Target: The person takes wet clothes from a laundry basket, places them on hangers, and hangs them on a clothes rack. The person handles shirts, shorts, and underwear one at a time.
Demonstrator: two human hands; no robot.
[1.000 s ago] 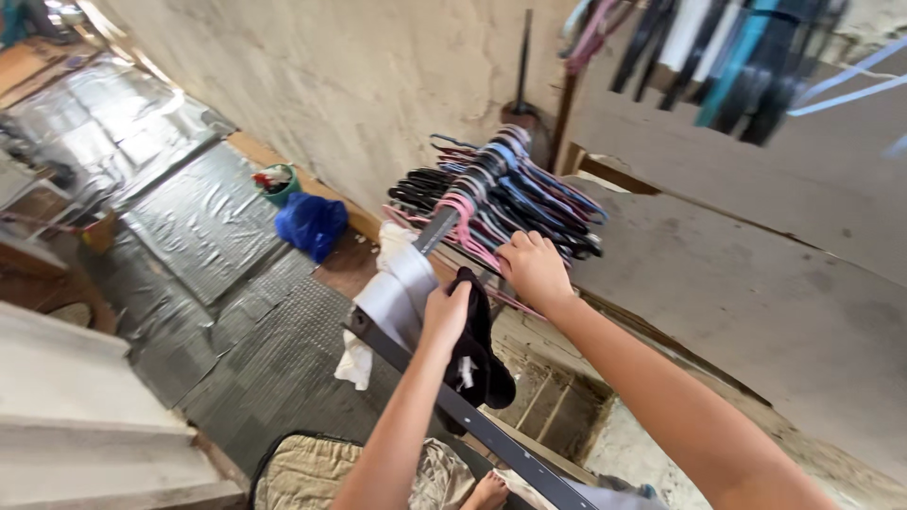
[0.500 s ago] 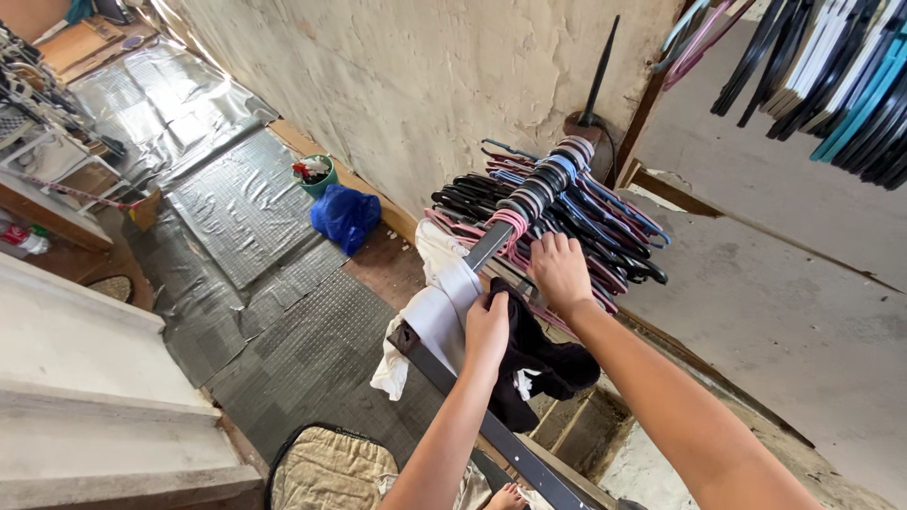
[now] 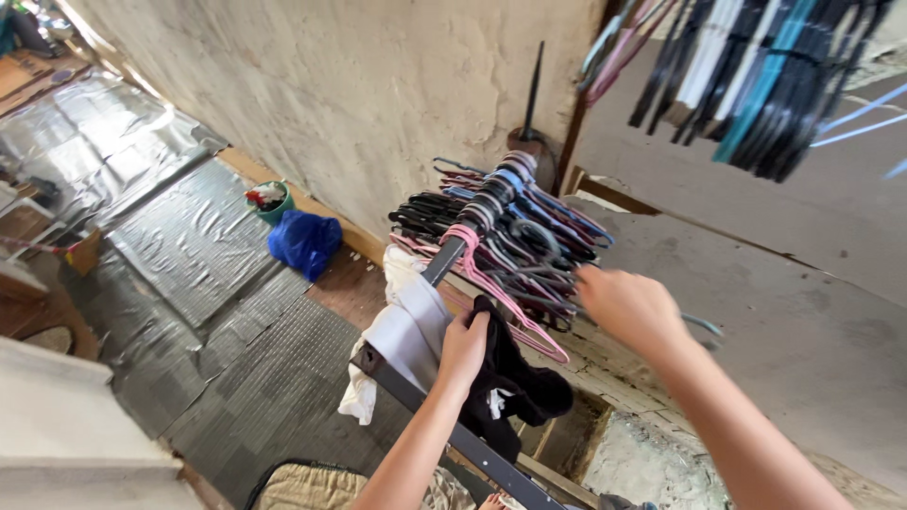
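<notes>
A dark metal rail runs away from me, crowded at its far end with several plastic hangers in black, pink and blue. A white cloth is draped over the rail. Beside it hangs a black garment, and my left hand grips its top edge at the rail. My right hand is blurred, closed and just right of the hanger bunch. A thin bluish hanger sticks out from its grip.
A rough plaster wall stands behind the rail. Below lie silver foil sheets, a blue bag and a green bucket. More hangers dangle at the upper right. A woven sack sits below my arm.
My right hand has pulled away from the hanger bunch to the right with a hanger. My left hand has stayed on the black garment. The view has tilted slightly.
</notes>
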